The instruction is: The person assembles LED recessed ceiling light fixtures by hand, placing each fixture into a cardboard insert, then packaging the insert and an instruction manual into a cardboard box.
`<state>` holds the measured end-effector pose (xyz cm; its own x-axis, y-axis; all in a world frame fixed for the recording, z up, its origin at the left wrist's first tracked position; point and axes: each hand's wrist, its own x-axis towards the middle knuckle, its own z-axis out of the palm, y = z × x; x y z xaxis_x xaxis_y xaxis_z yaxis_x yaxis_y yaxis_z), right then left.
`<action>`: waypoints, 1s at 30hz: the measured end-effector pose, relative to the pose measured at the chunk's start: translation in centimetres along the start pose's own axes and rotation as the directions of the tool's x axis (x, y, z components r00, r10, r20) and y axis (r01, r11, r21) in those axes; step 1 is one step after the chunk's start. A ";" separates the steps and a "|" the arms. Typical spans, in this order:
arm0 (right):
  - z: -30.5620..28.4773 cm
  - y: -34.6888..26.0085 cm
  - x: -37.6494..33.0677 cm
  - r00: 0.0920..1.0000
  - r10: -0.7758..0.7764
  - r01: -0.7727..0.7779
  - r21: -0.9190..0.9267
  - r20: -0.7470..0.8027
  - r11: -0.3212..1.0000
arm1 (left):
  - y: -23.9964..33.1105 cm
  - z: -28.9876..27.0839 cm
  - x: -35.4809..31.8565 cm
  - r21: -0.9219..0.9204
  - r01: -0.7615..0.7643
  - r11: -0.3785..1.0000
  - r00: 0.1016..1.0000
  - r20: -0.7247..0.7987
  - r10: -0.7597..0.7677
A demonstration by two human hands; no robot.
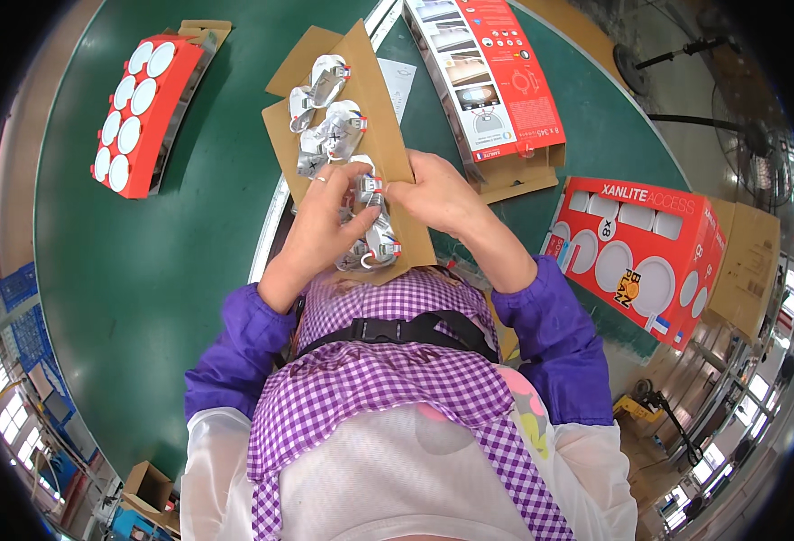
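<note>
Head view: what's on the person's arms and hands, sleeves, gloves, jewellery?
Both hands are bare, no gloves. The left hand wears a thin ring on one finger; the right hand shows none. Both forearms are covered by purple sleeves gathered at the wrist.

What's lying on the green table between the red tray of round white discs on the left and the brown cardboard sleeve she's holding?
Nothing: in the head view, only bare green table separates the red tray from the cardboard sleeve.
</note>
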<state>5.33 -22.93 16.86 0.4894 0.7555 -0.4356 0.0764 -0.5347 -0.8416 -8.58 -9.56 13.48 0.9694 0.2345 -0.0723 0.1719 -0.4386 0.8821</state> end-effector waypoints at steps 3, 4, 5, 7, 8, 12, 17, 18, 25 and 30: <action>0.1 0.5 0.0 1.000 0.012 -0.012 -0.004 0.002 1.000 | -0.3 -0.1 -0.1 -0.064 0.038 0.997 0.999 0.042 -0.035; 0.2 0.8 0.0 1.000 -0.008 0.009 0.012 -0.007 1.000 | -0.4 -0.4 0.0 -0.172 0.064 0.983 0.994 0.093 -0.048; 0.2 1.0 0.0 0.999 -0.029 0.029 0.028 -0.016 0.999 | -0.3 -0.7 0.0 -0.171 0.061 0.983 0.994 0.096 -0.045; 0.1 0.8 0.0 1.000 -0.006 0.007 0.023 -0.007 1.000 | 0.0 -1.5 -0.1 -0.061 -0.036 0.997 0.983 0.179 0.047; 0.1 0.5 0.0 1.000 0.016 -0.016 0.016 0.006 1.000 | -0.2 -1.4 -0.2 -0.057 -0.033 0.998 0.984 0.175 0.043; 0.2 0.4 -0.1 1.000 0.020 -0.020 -0.023 -0.005 1.000 | 0.0 -0.7 -0.5 -0.033 0.035 0.999 0.989 0.143 -0.030; 0.4 0.8 -0.1 1.000 -0.005 0.005 0.010 -0.020 1.000 | 1.1 -0.2 -0.5 -0.085 0.073 0.994 0.995 0.068 -0.067; 0.4 0.7 -0.2 1.000 -0.012 0.012 0.008 -0.018 1.000 | 1.1 -0.1 -0.6 -0.031 0.036 0.999 0.999 0.032 -0.035; 0.8 0.6 -0.6 0.997 -0.069 0.068 -0.010 -0.028 0.998 | 2.3 1.4 -1.0 0.341 0.034 0.939 0.987 -0.157 0.022; 0.6 0.5 -0.8 0.995 -0.090 0.089 -0.029 -0.040 0.996 | 2.1 2.5 -0.6 0.383 0.117 0.916 0.969 -0.244 -0.021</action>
<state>4.42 -23.52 16.58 0.5150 0.7847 -0.3450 0.1445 -0.4762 -0.8674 -8.38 -12.85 14.23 0.8933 0.4487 0.0250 0.3376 -0.7068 0.6217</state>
